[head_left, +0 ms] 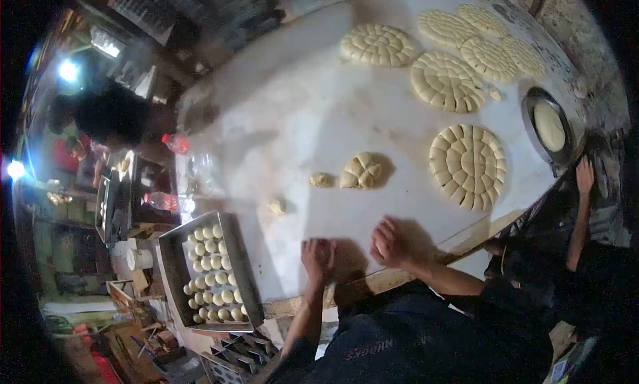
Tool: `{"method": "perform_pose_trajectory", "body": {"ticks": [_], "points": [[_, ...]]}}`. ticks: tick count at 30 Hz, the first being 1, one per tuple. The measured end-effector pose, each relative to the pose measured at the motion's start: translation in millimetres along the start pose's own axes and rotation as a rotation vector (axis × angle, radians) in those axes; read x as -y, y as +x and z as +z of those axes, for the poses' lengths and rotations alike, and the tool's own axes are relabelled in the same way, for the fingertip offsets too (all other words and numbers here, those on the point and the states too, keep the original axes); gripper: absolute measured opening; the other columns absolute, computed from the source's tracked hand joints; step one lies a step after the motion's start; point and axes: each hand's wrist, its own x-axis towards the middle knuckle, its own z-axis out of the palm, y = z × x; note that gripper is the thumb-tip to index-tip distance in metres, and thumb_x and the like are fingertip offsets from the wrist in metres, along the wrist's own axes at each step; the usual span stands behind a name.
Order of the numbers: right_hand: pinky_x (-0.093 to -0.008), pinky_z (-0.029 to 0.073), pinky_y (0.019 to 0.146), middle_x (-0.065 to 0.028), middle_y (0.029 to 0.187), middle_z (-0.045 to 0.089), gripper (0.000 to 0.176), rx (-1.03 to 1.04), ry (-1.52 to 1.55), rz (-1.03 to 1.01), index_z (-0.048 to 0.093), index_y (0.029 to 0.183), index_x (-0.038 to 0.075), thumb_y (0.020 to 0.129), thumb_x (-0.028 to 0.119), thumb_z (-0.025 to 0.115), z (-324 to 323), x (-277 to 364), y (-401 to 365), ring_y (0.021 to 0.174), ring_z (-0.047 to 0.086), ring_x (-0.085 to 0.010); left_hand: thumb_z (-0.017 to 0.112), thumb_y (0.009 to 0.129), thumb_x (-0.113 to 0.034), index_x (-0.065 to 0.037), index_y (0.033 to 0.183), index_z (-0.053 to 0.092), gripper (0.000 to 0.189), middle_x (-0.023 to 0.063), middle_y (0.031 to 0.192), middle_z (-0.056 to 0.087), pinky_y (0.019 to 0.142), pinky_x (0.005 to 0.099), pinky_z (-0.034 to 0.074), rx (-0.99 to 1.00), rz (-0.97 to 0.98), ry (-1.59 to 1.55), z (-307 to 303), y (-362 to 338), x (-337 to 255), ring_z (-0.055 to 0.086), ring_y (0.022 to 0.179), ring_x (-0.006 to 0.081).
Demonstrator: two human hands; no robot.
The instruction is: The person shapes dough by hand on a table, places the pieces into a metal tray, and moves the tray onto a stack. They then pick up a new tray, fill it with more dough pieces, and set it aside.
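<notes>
Has both hands down on the tabletop (279, 137), near its front edge and a little apart, likely for steady support without any stretch. Curls the left hand (319, 259) inward, low against the surface, and bends the right hand (388, 244) into a similar narrow curl nearby. Shows neither spread wide; cannot tell from this angle about full closure, or about anything gripped or covered beneath the fingers. Just beyond the knuckles, has a lumpy dough clump (360, 171) on the tabletop, with a small dough scrap (321, 179) just to the left and a loose dough bit (277, 206) farther toward the metal tray (241, 271), all probably placed for short reach. In that tray, at the left corner, has dough balls (216, 263) lined up in rows, perhaps for order and to save room. To the right, has a scored dough round (468, 167) lying flat by itself, and farther back more scored rounds (448, 81), presumably laid there to leave the near surface for handwork. At the right end, has a smooth dough mass (549, 127) in a round pan (528, 107), near another person's hand (584, 175), likely for access from that side.
</notes>
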Motion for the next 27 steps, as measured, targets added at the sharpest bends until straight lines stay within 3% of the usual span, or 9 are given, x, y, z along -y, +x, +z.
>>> {"method": "perform_pose_trajectory", "body": {"ticks": [1,2,6,8,11,14,18,23,27], "points": [[-0.0527,0.042,0.095,-0.0145,0.082,0.055,0.015,0.144,0.083,0.008,0.054,0.077,0.002,0.066,0.008,0.062,-8.5,0.3,-14.8,0.083,0.054,-0.0359,0.067,0.082,-0.017,-0.003,0.096,0.062,0.021,0.0171,0.103,0.062,0.082,0.0456,0.045,-0.146,0.286,0.217,48.1,-64.3,93.0,0.056,0.096,0.0388],[-0.0530,0.043,0.093,-0.0153,0.083,0.055,0.013,0.084,0.049,-0.208,0.054,0.074,0.001,0.065,0.006,0.061,-31.9,-2.1,-15.2,0.085,0.055,-0.0362,0.067,0.082,-0.017,-0.003,0.096,0.062,0.021,0.0171,0.103,0.062,0.082,0.0456,0.045,-0.158,0.281,0.224,27.4,-63.9,89.6,0.056,0.096,0.0388],[-0.0484,0.046,0.091,-0.0167,0.080,0.054,0.017,0.099,-0.076,-0.109,0.053,0.077,0.000,0.069,0.012,0.063,-51.3,-75.7,-5.7,0.087,0.056,-0.0386,0.065,0.080,-0.016,-0.007,0.105,0.065,0.026,0.0143,0.107,0.065,0.079,0.0447,0.046,0.540,0.079,0.120,-55.5,-23.7,94.9,0.057,0.102,0.0361],[-0.0521,0.044,0.091,-0.0189,0.083,0.054,0.016,-0.027,-0.126,-0.073,0.052,0.076,-0.001,0.069,0.010,0.062,-36.9,-77.8,32.9,0.092,0.054,-0.0401,0.064,0.083,-0.024,-0.003,0.095,0.063,0.024,0.0142,0.093,0.063,0.079,0.0441,0.045,-0.026,0.150,0.406,-38.4,26.9,92.4,0.055,0.088,0.0344],[-0.0545,0.044,0.088,-0.0206,0.085,0.053,0.015,-0.155,-0.146,0.062,0.052,0.076,-0.001,0.071,0.011,0.061,-3.6,-54.6,60.8,0.091,0.052,-0.0403,0.060,0.080,-0.012,-0.008,0.086,0.060,0.007,0.0095,0.084,0.059,0.077,0.0439,0.043,-0.214,0.139,0.008,-4.5,65.9,60.8,0.054,0.082,0.0316],[-0.0537,0.037,0.103,-0.0159,0.084,0.051,0.010,0.125,-0.009,0.097,0.051,0.080,0.001,0.075,0.007,0.057,10.1,-31.4,25.3,0.087,0.052,-0.0386,0.062,0.079,-0.009,-0.008,0.088,0.062,0.009,0.0099,0.088,0.061,0.078,0.0436,0.045,-0.009,-0.059,-0.021,3.5,29.7,28.9,0.056,0.087,0.0323],[-0.0541,0.039,0.100,-0.0166,0.086,0.052,0.013,0.214,0.109,-0.115,0.053,0.077,0.003,0.069,0.009,0.061,-30.1,-75.3,-8.0,0.093,0.053,-0.0392,0.069,0.078,-0.014,-0.008,0.095,0.061,0.020,0.0108,0.095,0.062,0.084,0.0462,0.045,0.129,0.256,0.087,-43.2,-25.8,75.7,0.057,0.094,0.0330],[-0.0539,0.039,0.088,-0.0186,0.088,0.052,0.011,-0.149,-0.155,0.074,0.049,0.081,0.002,0.076,0.005,0.059,-23.5,-69.6,76.8,0.092,0.050,-0.0421,0.063,0.076,-0.010,-0.010,0.090,0.063,0.015,0.0080,0.092,0.063,0.081,0.0423,0.046,-0.172,0.058,0.178,-40.4,47.6,126.3,0.057,0.092,0.0325],[-0.0490,0.039,0.083,-0.0178,0.087,0.049,0.009,-0.253,-0.161,0.291,0.050,0.085,0.001,0.084,0.007,0.056,15.7,-29.7,79.3,0.087,0.048,-0.0371,0.058,0.082,-0.009,-0.010,0.097,0.062,0.016,0.0106,0.094,0.060,0.080,0.0413,0.043,-0.169,-0.159,-0.177,-16.0,65.6,63.1,0.053,0.091,0.0319]]}}
